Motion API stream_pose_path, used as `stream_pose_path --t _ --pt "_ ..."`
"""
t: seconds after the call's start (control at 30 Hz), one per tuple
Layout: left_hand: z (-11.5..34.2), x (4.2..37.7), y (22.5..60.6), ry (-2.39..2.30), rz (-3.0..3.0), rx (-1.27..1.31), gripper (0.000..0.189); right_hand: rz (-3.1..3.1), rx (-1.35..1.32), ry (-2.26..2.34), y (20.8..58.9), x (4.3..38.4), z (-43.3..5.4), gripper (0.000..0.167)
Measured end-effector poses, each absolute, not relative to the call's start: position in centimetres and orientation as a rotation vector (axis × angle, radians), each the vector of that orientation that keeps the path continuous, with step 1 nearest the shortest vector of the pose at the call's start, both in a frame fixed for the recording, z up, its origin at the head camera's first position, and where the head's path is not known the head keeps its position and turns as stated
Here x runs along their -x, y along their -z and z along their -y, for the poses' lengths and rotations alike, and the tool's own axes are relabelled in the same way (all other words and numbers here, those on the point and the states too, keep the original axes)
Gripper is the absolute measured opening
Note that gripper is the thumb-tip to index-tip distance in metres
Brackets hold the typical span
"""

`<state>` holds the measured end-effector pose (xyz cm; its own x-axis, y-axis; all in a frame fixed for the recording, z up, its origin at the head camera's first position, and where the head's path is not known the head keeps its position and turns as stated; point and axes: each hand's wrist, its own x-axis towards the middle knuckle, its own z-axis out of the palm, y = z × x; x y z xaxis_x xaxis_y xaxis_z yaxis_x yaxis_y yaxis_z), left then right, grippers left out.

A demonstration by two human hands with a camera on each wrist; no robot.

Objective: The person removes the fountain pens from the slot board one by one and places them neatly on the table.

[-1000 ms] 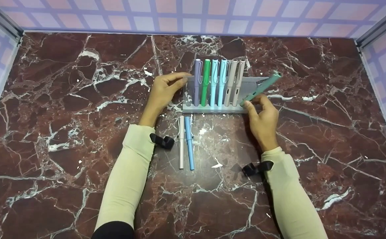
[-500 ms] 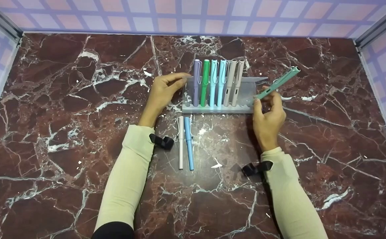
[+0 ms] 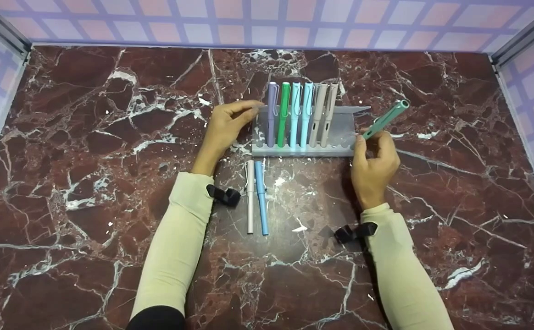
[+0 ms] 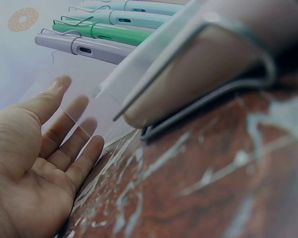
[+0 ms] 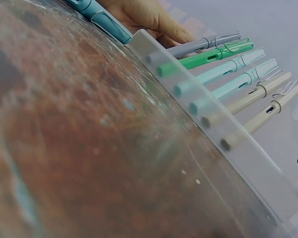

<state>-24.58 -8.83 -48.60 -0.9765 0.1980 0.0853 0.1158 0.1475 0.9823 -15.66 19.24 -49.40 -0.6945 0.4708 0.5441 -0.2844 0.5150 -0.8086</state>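
Note:
A dark green pen [image 3: 388,117] is pinched between the thumb and fingers of my right hand [image 3: 377,160], tilted with its upper end toward the back right. That hand is just off the right end of a clear pen stand [image 3: 342,128]. In the stand, several pens lean in a row: a purple pen [image 3: 272,114], a green pen [image 3: 284,114], two light blue pens [image 3: 295,114] and two beige-grey pens [image 3: 328,114]. My left hand [image 3: 223,126] holds the stand's left edge with thumb and fingers; its fingers [image 4: 72,144] partly show through the clear plastic.
In front of the stand, a silver-grey pen [image 3: 250,197] and a blue pen [image 3: 262,199] lie side by side on the marbled table [image 3: 88,183]. A checked panel [image 3: 267,23] closes off the back, with side panels left and right.
The green pen's lower end was at the stand's right part; my right hand has moved right with it, clear of the row. My left hand has stayed at the stand's edge.

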Motion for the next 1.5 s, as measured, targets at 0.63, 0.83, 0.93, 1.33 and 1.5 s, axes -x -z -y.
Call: stream_pose_path --t 0.63,0.83,0.93,1.33,1.5 --pt "8.9 25.1 49.2 -2.013 -2.283 -0.32 0.022 1.951 0.127 -1.397 49.4 15.1 -18.5 0.038" --pt "8.9 25.1 49.3 -2.025 -2.283 -0.344 0.021 1.962 0.145 -1.374 49.5 15.0 -18.5 0.025" --pt "8.9 25.1 49.4 -2.028 -2.292 -0.361 0.021 1.931 0.106 -1.413 49.5 15.0 -18.5 0.019" --pt "9.0 25.1 49.4 -2.032 -2.292 -0.368 0.021 1.967 0.012 -1.443 49.6 14.4 -17.5 0.012" --pt "9.0 25.1 49.5 -2.03 -2.294 -0.367 0.022 1.993 -0.015 -1.433 49.7 14.3 -17.4 0.01"
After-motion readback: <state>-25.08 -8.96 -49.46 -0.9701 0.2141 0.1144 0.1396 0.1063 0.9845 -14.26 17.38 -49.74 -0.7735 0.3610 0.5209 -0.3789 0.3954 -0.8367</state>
